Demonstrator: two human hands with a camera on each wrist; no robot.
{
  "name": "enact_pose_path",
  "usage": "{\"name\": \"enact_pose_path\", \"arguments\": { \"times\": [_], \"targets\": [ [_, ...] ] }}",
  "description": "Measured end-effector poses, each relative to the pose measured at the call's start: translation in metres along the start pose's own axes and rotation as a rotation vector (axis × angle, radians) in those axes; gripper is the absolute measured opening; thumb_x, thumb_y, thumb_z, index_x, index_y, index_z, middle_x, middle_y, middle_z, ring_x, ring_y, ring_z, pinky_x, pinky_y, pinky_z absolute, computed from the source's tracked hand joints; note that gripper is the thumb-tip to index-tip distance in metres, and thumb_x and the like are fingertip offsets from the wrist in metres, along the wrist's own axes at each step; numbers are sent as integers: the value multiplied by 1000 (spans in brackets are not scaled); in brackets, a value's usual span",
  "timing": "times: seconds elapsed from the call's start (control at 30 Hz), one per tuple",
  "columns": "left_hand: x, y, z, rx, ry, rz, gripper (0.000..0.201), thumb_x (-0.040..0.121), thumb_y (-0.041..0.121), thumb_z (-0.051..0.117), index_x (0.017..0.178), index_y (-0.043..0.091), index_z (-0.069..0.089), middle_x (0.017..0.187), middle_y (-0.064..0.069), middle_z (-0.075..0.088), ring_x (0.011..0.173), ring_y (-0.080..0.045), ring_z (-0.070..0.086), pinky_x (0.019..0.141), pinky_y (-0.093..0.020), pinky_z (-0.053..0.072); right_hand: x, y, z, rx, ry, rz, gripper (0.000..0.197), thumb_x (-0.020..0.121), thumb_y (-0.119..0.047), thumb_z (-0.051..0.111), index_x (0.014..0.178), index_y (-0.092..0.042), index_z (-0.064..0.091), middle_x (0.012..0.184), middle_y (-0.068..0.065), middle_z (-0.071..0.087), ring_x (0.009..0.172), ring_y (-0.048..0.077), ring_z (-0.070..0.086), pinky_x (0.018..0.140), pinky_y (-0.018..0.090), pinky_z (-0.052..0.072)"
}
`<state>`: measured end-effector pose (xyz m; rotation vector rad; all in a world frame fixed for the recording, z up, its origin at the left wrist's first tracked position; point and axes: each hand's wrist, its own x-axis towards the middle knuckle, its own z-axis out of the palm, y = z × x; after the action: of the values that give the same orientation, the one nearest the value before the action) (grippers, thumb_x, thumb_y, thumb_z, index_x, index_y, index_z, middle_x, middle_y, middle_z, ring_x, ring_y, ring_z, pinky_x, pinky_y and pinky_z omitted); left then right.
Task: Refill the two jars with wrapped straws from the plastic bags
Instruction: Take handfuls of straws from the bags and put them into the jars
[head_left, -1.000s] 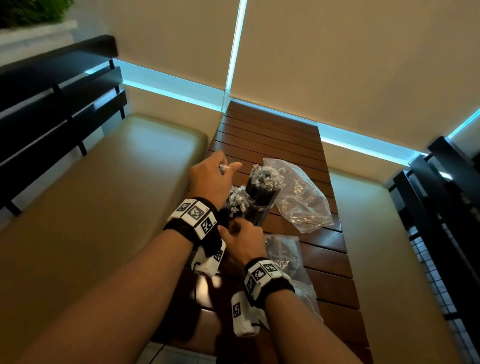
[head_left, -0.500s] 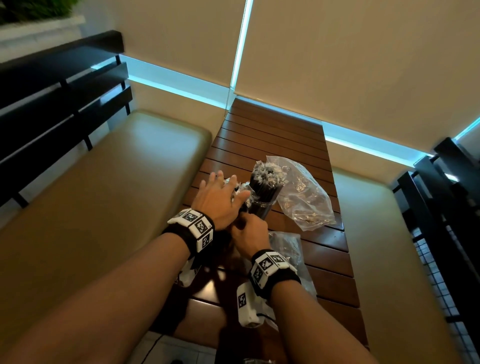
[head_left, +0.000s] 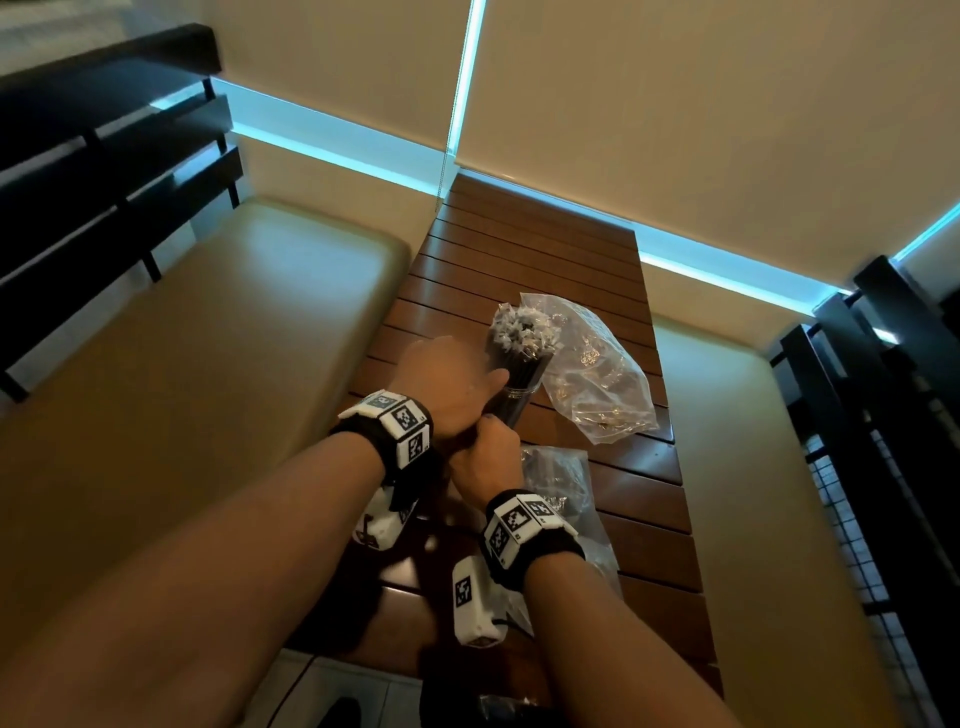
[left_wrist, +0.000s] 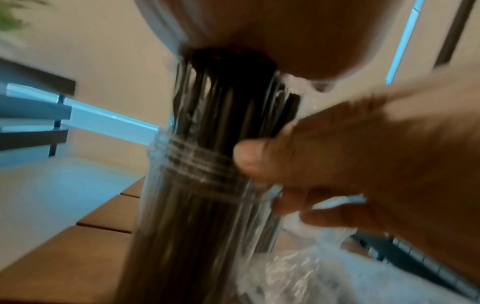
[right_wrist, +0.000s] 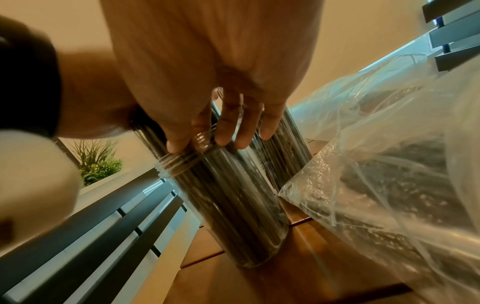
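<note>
Where the head view hides it, right hand (right_wrist: 207, 82) fingers (right_wrist: 228, 127) around the near jar's (right_wrist: 228, 205) rim; left hand's (head_left: 447, 384) fingers unclear.

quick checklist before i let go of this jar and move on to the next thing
1. Near jar stands on the table: ok.
2. Right hand grips the near jar's threaded neck: ok.
3. Left hand presses on the straws: ok.
4. Straw tops level: cannot tell, the palm hides them.
5. Far jar packed with straws: ok.
6. Near plastic bag emptied: not ok, dark contents show inside.
</note>
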<state>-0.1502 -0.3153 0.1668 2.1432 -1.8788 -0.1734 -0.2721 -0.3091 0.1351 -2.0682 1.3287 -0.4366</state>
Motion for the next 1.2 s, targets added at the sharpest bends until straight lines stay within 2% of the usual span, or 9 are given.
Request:
{"name": "enact_pose_path", "arguments": {
  "times": [0.13, 0.47, 0.57, 0.7, 0.77, 0.87, 0.93, 1.03, 1.2],
  "targets": [
    [7, -8, -28, -423, -1, -90, 61, 103, 54, 12, 137, 21, 52, 144, -7, 50, 134, -24, 44, 111, -52, 32, 5, 4, 2, 19, 1, 17, 27, 84, -42, 70, 93, -16, 71, 95, 3, 62, 82, 14, 56, 72, 25, 40],
    [-7, -24, 3, -93, -109, -35, 61, 100, 55, 24, 155, 31, 17, 163, -2, 15, 150, -22, 13, 118, -56, 20, 9, 5, 3, -15, 1, -39, 22, 80, -39, 67, 90, -20, 72, 89, 3, 68, 80, 17, 64, 75, 32, 53],
    [-13, -18, -8, -19, -118, -59, 65, 98, 60, 22, 155, 31, 13, 164, -5, 9, 151, -24, 9, 118, -58, 11, 5, 6, -4, -5, 31, -62, 16, 82, -31, 70, 93, -20, 73, 91, 1, 62, 80, 13, 59, 69, 21, 43],
    [-28, 5, -30, 66, 160, 60, 56, 94, 54, 37, 139, 21, 43, 148, -12, 36, 137, -29, 33, 111, -54, 28, -5, 16, -26, 65, 157, -33, 14, 83, -17, 64, 93, -22, 71, 85, -8, 65, 72, 4, 56, 62, 11, 37],
    [-38, 27, -40, 77, 327, 238, 31, 89, 38, 51, 110, 16, 57, 113, -7, 53, 102, -25, 52, 84, -39, 44, -6, 24, -42, 73, 195, 55, 11, 83, -17, 60, 86, -23, 69, 79, -10, 66, 71, 3, 58, 61, 11, 40],
    [-54, 59, -37, 84, 58, 491, 16, 88, 34, 53, 93, 19, 56, 88, 4, 45, 74, -17, 49, 61, -32, 44, -8, 43, -66, 99, 253, 220, 10, 80, -20, 58, 82, -22, 67, 81, -4, 68, 81, 18, 63, 70, 26, 48],
    [-59, 75, -19, 175, -221, 506, 36, 87, 57, 53, 95, 22, 56, 92, 5, 49, 77, -19, 56, 62, -32, 45, -13, 53, -79, 105, 291, 300, 12, 81, -20, 56, 83, -21, 68, 84, -2, 68, 86, 20, 63, 74, 27, 45],
    [-67, 95, 14, 245, -384, 499, 68, 76, 79, 50, 109, 20, 55, 103, -1, 57, 84, -23, 61, 64, -34, 47, -25, 59, -92, 113, 289, 313, 15, 83, -20, 55, 79, -20, 69, 85, 0, 69, 86, 19, 61, 76, 24, 43],
    [-70, 114, 46, 314, -425, 461, 47, 88, 40, 65, 128, 19, 52, 112, -4, 64, 90, -28, 67, 63, -33, 44, -48, 63, -99, 123, 67, 342, 19, 77, -15, 52, 61, -16, 62, 64, 3, 63, 61, 20, 59, 59, 28, 51]
  ]
}}
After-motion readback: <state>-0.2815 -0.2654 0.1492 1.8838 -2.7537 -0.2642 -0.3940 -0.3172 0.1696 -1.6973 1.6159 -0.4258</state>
